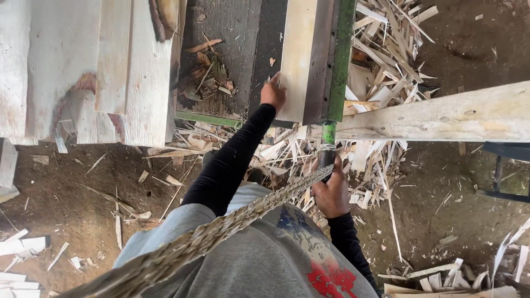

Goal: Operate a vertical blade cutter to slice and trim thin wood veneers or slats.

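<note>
Right hand [331, 193] wraps shut round handle [327, 157] at 6 o'clock of green frame [345, 49]. Left hand [273, 94] presses flat, fingers spread, on board [298, 55] at 12. Board looks stiff, fairly heavy, splintery; best held by its long edges. Offcuts [381, 83] at 2.

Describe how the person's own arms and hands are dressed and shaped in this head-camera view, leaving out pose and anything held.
Both arms wear close-fitting black long sleeves that end at the wrists. The left hand and right hand are bare: no gloves, and no rings or watch that can be seen. The sleeves are plain, without markings, and emerge from a grey short-sleeved top with a red and blue print.
</note>
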